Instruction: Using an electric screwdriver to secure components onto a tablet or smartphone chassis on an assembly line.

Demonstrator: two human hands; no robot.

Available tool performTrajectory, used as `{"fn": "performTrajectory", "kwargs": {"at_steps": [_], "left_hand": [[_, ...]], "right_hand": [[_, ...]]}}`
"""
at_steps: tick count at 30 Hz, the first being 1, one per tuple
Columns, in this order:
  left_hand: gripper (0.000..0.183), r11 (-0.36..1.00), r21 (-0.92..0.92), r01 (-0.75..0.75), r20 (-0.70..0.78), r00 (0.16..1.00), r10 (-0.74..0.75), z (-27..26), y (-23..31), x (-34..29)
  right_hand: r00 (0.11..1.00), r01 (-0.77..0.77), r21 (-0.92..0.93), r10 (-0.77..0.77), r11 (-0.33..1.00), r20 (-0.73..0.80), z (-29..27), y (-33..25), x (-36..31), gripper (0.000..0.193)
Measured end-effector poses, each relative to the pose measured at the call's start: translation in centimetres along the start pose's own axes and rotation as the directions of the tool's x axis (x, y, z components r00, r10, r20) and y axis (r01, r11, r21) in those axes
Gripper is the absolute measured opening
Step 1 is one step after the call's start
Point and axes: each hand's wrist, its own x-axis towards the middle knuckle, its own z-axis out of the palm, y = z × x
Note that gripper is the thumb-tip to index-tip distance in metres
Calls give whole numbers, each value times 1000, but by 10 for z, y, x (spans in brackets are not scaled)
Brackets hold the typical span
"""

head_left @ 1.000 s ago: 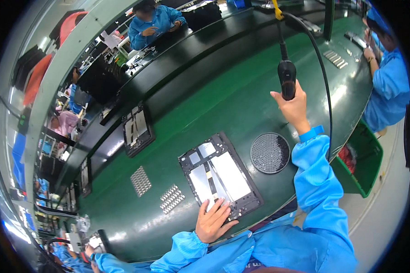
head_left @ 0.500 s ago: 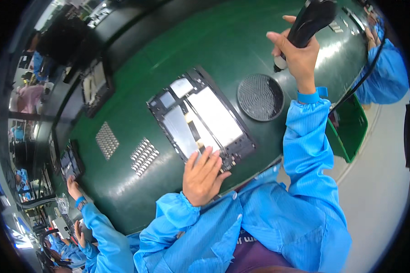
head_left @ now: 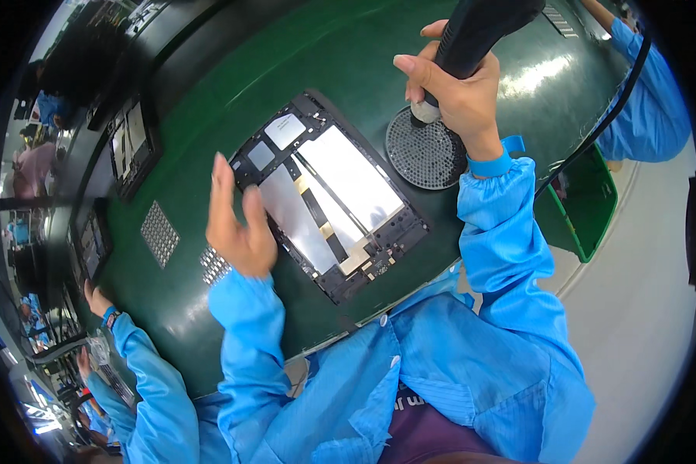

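Note:
My right hand (head_left: pixel 472 97) is wrapped round a black electric screwdriver (head_left: pixel 483 35), its lower end pointing down over a round dark tray (head_left: pixel 417 158) that holds many small pieces, too small to make out. Whether the bit touches them I cannot tell. A tablet (head_left: pixel 356 182) with its back off lies on the green table, showing silver battery panels, a dark ribbon cable and circuit boards along its lower end. Just off the tablet's left edge is my left hand (head_left: pixel 241 224), fingers apart and holding nothing.
Two perforated metal sheets, one (head_left: pixel 160 233) farther left and another (head_left: pixel 214 265) partly behind my left hand, lie on the table (head_left: pixel 201 340). Other opened tablets (head_left: pixel 131 143) stand leftward, near a co-worker's hand (head_left: pixel 98 300). A green bin (head_left: pixel 595 209) and black cable (head_left: pixel 595 155) are at right.
My left hand has lifted off the tablet's lower end and moved left and away from me. The screwdriver in my right hand has come left and down over the round tray.

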Motion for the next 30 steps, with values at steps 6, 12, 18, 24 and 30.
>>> {"fn": "performTrajectory", "kwargs": {"at_steps": [6,12,18,24,30], "left_hand": [[32,855,-335,395,2,908,-419,31,-49,45],[22,897,-238,373,-162,895,-415,41,-51,50],[18,965,-212,155,-193,961,-197,11,-23,48],[13,918,-274,286,-132,935,-330,-12,4,27],[12,961,-55,270,-47,961,-272,-49,3,-14]], "right_hand": [[1000,-15,24,15,1000,-1,14,7,3,32],[1000,-3,2,3,1000,2,13,10,3,32],[999,-43,0,43,999,6,16,9,2,31],[1000,6,-37,-5,999,28,14,12,-1,30],[998,-9,6,9,1000,54,26,10,-3,31]]}}
